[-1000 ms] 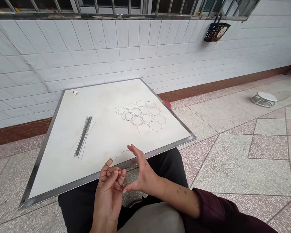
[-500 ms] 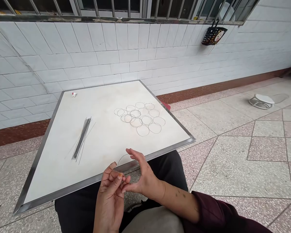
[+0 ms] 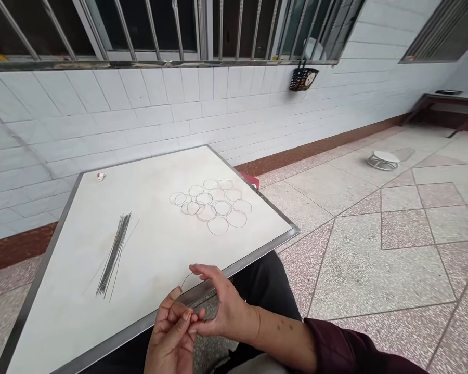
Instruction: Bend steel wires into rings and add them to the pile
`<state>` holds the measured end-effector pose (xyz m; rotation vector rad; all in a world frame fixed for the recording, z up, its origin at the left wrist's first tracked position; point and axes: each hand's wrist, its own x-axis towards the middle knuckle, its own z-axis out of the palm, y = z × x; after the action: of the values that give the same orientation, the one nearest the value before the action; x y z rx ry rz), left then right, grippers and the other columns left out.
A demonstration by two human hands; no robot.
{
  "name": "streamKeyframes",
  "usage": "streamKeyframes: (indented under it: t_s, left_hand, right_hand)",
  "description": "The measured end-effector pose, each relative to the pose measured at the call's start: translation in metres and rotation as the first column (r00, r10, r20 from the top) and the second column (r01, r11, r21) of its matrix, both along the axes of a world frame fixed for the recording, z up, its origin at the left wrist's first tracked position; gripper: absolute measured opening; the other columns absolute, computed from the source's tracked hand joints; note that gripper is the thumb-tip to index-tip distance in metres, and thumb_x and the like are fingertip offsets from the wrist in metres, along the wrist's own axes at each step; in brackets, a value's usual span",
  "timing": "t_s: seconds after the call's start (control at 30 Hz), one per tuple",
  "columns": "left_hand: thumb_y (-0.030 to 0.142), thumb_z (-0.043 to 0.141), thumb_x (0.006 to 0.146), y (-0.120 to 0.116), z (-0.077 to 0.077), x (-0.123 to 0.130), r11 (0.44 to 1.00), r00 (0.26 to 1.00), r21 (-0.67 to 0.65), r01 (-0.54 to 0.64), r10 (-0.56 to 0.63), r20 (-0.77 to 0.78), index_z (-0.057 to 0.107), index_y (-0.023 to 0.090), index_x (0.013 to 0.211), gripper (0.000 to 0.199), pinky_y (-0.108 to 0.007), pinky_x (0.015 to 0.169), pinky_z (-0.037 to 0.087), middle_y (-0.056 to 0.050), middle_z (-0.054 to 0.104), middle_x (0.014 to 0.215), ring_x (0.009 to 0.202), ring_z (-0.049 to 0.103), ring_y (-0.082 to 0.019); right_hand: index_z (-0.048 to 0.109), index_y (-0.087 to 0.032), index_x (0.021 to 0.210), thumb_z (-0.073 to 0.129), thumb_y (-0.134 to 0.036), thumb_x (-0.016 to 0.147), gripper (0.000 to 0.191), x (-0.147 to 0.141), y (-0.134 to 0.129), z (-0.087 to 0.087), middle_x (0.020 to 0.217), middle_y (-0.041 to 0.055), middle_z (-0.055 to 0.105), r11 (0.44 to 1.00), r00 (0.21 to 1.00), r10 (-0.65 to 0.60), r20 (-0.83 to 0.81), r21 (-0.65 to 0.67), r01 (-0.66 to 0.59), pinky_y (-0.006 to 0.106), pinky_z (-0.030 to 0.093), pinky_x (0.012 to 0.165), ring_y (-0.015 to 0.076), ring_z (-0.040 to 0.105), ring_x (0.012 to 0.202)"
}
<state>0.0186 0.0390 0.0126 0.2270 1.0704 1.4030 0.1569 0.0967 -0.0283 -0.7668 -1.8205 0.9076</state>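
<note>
A thin wire (image 3: 186,279) curves in an arc above the table's near edge, between my two hands. My left hand (image 3: 171,330) is closed, thumb and fingers pinching the wire; the pinched part is hidden. My right hand (image 3: 226,304) curls in a C shape around the wire's other side. Its index finger lies by the top of the arc, and its thumb meets the left fingertips. Farther back on the white table (image 3: 152,244) lie several overlapping wire rings (image 3: 217,224). To the left rests a bundle of straight wires (image 3: 115,254), with a few strands splayed out.
A small white-and-red object (image 3: 101,177) sits at the table's far left corner. Behind stands a tiled wall (image 3: 148,124) with a barred window and a hanging black bag (image 3: 303,79). A low white stool (image 3: 382,160) is on the floor to the right.
The camera view has swung right and up, so the table and hands appear lower and further left. Both hands keep nearly the same pose on the wire.
</note>
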Motion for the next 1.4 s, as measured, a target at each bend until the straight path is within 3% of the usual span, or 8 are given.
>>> streamKeyframes:
  t_s: [0.27, 0.47, 0.8, 0.97, 1.1, 1.2, 1.3, 1.4]
  left_hand:
    - [0.01, 0.085, 0.06, 0.007, -0.013, -0.002, 0.998, 0.998, 0.0, -0.057, 0.057, -0.006, 0.064, 0.023, 0.109, 0.055, -0.027, 0.071, 0.057, 0.003, 0.067, 0.075, 0.076, 0.07, -0.018]
    - [0.012, 0.083, 0.065, 0.012, -0.022, 0.0, 0.999, 0.998, 0.007, -0.041, 0.042, -0.044, 0.063, 0.022, 0.109, 0.05, -0.026, 0.074, 0.057, 0.001, 0.067, 0.079, 0.081, 0.07, -0.017]
    - [0.008, 0.075, 0.073, 0.027, -0.02, 0.011, 1.0, 0.995, -0.008, -0.027, 0.026, -0.092, 0.061, 0.021, 0.109, 0.04, -0.028, 0.077, 0.056, -0.001, 0.065, 0.081, 0.079, 0.07, -0.016]
    - [0.014, 0.076, 0.077, 0.035, -0.018, 0.013, 0.998, 0.994, -0.01, 0.055, -0.056, -0.096, 0.058, 0.023, 0.122, 0.05, -0.031, 0.088, 0.055, -0.009, 0.069, 0.111, 0.102, 0.069, -0.021]
    - [0.02, 0.076, 0.079, 0.038, -0.021, 0.01, 0.991, 0.988, -0.001, 0.135, -0.135, -0.079, 0.057, 0.024, 0.126, 0.051, -0.035, 0.097, 0.051, -0.01, 0.065, 0.126, 0.117, 0.062, -0.023]
    - [0.018, 0.075, 0.079, 0.039, -0.027, 0.004, 0.992, 0.987, -0.033, 0.124, -0.127, -0.097, 0.063, 0.021, 0.118, 0.04, -0.034, 0.093, 0.054, -0.011, 0.067, 0.123, 0.11, 0.066, -0.022]
    - [0.012, 0.073, 0.079, 0.039, -0.034, -0.003, 0.994, 0.99, -0.089, 0.069, -0.079, -0.119, 0.068, 0.018, 0.106, 0.027, -0.029, 0.084, 0.057, -0.011, 0.071, 0.113, 0.097, 0.07, -0.018]
    - [0.007, 0.07, 0.08, 0.041, -0.041, -0.011, 0.991, 0.993, -0.13, 0.012, -0.027, -0.111, 0.07, 0.017, 0.098, 0.021, -0.027, 0.079, 0.058, -0.01, 0.073, 0.105, 0.088, 0.07, -0.016]
  right_hand:
    - [0.028, -0.025, 0.146, 0.094, -0.036, 0.051, 0.116, 0.006, 0.011, -0.001, 0.141, 0.016, 0.045, 1.0, 0.998, 0.026, 0.063, -0.013, -0.025, 0.045, 0.047, 0.102, 0.03, 0.05, 0.125]
    - [0.033, -0.023, 0.144, 0.09, -0.031, 0.06, 0.101, 0.013, 0.014, 0.002, 0.134, 0.0152, 0.051, 0.99, 0.988, -0.03, 0.154, 0.141, 0.008, 0.047, 0.047, 0.103, 0.03, 0.051, 0.122]
    - [0.041, -0.022, 0.138, 0.09, -0.035, 0.058, 0.095, 0.017, 0.024, -0.007, 0.131, 0.0145, 0.055, 0.994, 0.978, -0.099, 0.181, 0.068, 0.088, 0.049, 0.046, 0.101, 0.0315, 0.054, 0.119]
    - [0.042, -0.023, 0.137, 0.09, -0.036, 0.057, 0.094, 0.02, 0.033, -0.018, 0.128, 0.012, 0.055, 0.986, 0.981, -0.143, 0.131, -0.063, 0.153, 0.045, 0.047, 0.101, 0.0283, 0.056, 0.118]
    - [0.039, -0.022, 0.138, 0.092, -0.033, 0.056, 0.097, 0.029, 0.056, -0.03, 0.127, 0.0122, 0.056, 0.969, 0.968, -0.208, 0.142, -0.103, 0.223, 0.047, 0.045, 0.103, 0.0279, 0.056, 0.118]
    - [0.042, -0.02, 0.137, 0.09, -0.032, 0.059, 0.092, 0.04, 0.087, -0.034, 0.126, 0.0131, 0.057, 0.939, 0.919, -0.326, 0.22, -0.036, 0.341, 0.049, 0.044, 0.104, 0.0288, 0.056, 0.118]
    - [0.047, -0.018, 0.133, 0.09, -0.032, 0.059, 0.086, 0.051, 0.119, -0.034, 0.126, 0.0138, 0.059, 0.868, 0.79, -0.479, 0.383, 0.072, 0.491, 0.05, 0.042, 0.102, 0.0316, 0.053, 0.118]
    - [0.051, -0.016, 0.13, 0.09, -0.035, 0.059, 0.084, 0.055, 0.141, -0.036, 0.124, 0.0148, 0.06, 0.819, 0.692, -0.54, 0.479, 0.108, 0.564, 0.051, 0.039, 0.102, 0.0344, 0.05, 0.119]
